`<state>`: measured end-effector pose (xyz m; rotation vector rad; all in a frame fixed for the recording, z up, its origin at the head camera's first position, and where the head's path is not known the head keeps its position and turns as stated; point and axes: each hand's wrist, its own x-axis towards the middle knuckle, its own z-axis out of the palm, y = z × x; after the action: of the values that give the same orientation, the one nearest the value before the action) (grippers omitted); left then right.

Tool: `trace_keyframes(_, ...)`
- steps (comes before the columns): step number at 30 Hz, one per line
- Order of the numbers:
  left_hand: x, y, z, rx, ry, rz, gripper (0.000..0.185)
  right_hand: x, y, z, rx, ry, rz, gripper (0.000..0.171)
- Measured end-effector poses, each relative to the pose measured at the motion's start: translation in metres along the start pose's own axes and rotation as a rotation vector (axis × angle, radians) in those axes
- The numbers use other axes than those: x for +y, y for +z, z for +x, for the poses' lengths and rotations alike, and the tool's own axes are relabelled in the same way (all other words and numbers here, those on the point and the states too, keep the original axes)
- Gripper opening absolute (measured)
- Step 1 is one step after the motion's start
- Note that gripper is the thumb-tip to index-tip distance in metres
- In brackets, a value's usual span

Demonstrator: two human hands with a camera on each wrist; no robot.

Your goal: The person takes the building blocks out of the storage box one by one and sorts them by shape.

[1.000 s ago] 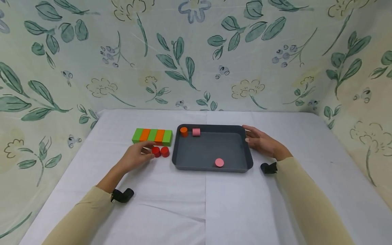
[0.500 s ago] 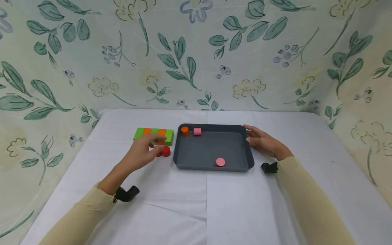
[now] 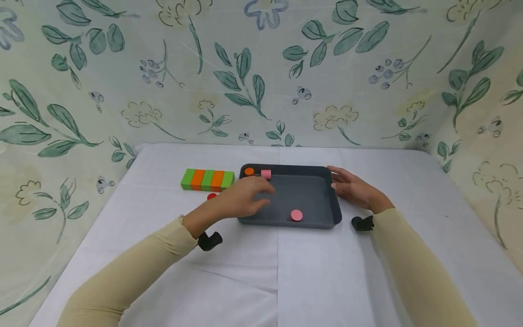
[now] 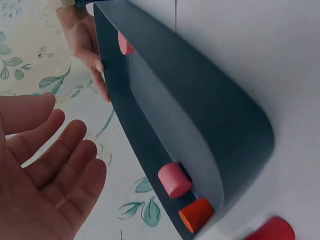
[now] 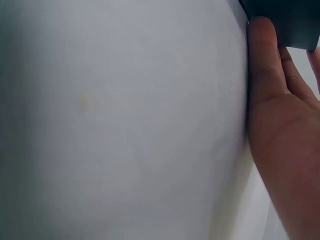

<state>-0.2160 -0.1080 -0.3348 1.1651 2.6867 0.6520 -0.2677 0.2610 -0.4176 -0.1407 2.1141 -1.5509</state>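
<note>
My left hand (image 3: 245, 197) hovers over the left side of a dark grey tray (image 3: 310, 195), its fingers loosely bent with nothing between them in the left wrist view. Inside the tray are an orange cylinder (image 3: 249, 171) and a pink cylinder (image 3: 266, 174) by the far left corner. Another pink cylinder (image 3: 296, 215) stands near the front wall. At the tray's right end, my right hand (image 3: 355, 187) rests with extended fingers and thumb against the outer wall. A red cylinder (image 3: 211, 196) shows left of the tray, partly behind the left hand.
Green and orange blocks (image 3: 208, 180) lie side by side in a row left of the tray. Everything stands on a white cloth (image 3: 318, 272) with creases. A leaf-patterned curtain (image 3: 261, 72) rises behind the table's far edge.
My left hand has moved right, away from the red cylinders and over the tray, uncovering the block row. The right hand stays at the tray's right end.
</note>
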Motion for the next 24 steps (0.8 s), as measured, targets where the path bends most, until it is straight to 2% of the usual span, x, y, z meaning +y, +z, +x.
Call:
trace_keyframes(3,0.011,0.015,0.014,-0.047,0.027,0.001,0.032,0.001,0.0,0.001,-0.002,0.0,-0.001,0.077)
trace_keyframes(7,0.02,0.031,0.026,-0.069,0.036,0.002,0.031,0.001,-0.001,0.0,-0.002,-0.003,-0.003,0.077)
trace_keyframes(15,0.016,0.062,0.044,-0.138,0.012,-0.003,0.033,0.002,0.0,0.001,-0.014,-0.013,0.005,0.076)
trace_keyframes(19,0.013,0.068,0.049,-0.168,0.024,0.001,0.036,0.001,-0.001,0.0,-0.015,-0.013,-0.001,0.077)
trace_keyframes(24,0.009,0.067,0.056,-0.219,0.029,-0.022,0.04,0.002,-0.002,0.0,-0.019,-0.02,-0.011,0.075)
